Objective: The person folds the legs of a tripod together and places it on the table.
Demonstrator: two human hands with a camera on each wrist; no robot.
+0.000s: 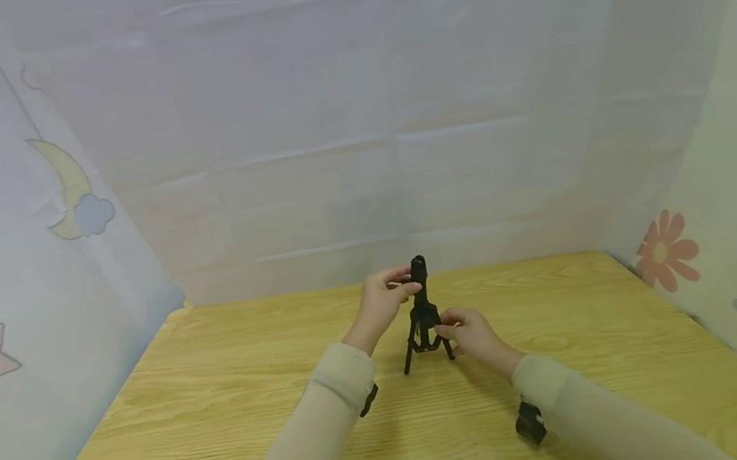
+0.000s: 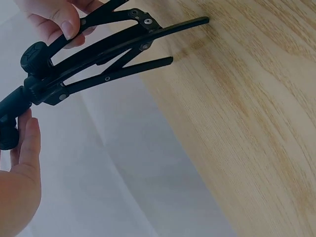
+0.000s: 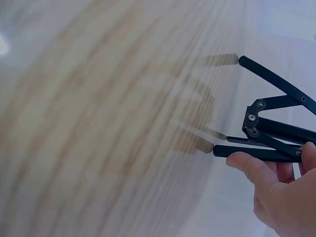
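Observation:
A small black tripod is upright with its legs spread, near the back middle of the table. My left hand holds its upper part from the left, thumb in front. Lower down, my right hand pinches one of the legs from the right. In the left wrist view the tripod shows hinged braces between legs and centre column, and a round knob. The right wrist view has the right hand with its thumb along a leg; the leg tips meet their dark reflections on the tabletop.
The wood-grain table ends at a pale cloth backdrop close behind the tripod. Printed cloth walls stand at the left and right sides. A dark device is strapped at the right wrist, another at the left.

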